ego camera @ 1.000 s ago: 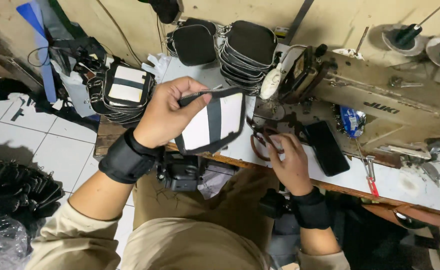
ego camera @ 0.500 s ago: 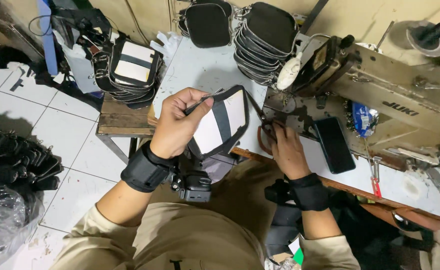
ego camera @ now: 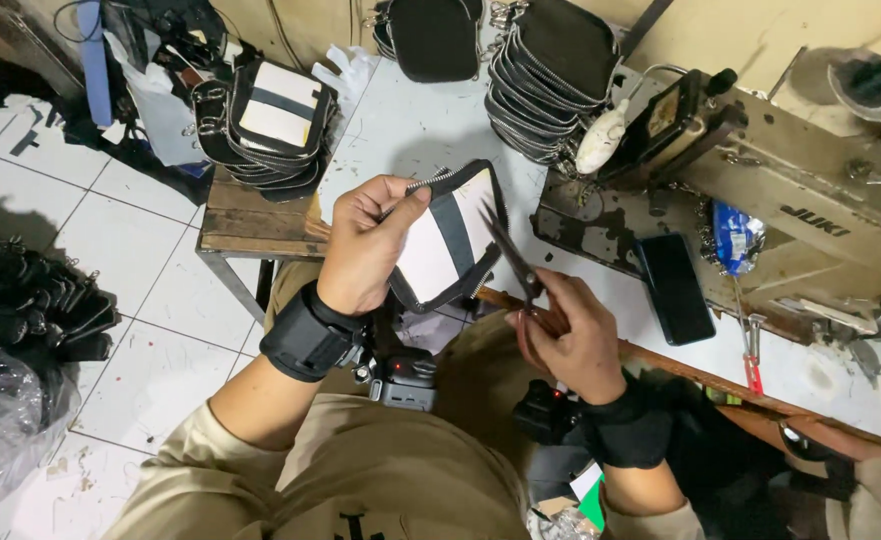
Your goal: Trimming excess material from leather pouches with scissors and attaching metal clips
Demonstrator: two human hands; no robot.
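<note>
On the far left, a heap of black bags (ego camera: 30, 300) lies on the white tiled floor (ego camera: 150, 330). Next to it stands a small wooden stool (ego camera: 250, 225) with a stack of black and white pouches (ego camera: 265, 125) on top.

The left hand (ego camera: 365, 250) is up in the air over the person's lap. Its grip is closed on a small pouch (ego camera: 450, 240), pinching the zipper edge at the top between thumb and fingers. The pouch is white with a black stripe and a black zipper rim, and it is tilted.

The right hand (ego camera: 570, 335) is just beside the pouch. Its grip is closed around the handles of a pair of scissors (ego camera: 515, 265). The dark blades point up and touch the right edge of the pouch.

Behind the hands is a pale worktop (ego camera: 410, 125) with more stacks of black pouches (ego camera: 550, 70). To the right sits a sewing machine (ego camera: 760, 180). A black phone (ego camera: 675, 290) lies flat near it, and a red-handled tool (ego camera: 752, 350) lies further right.
</note>
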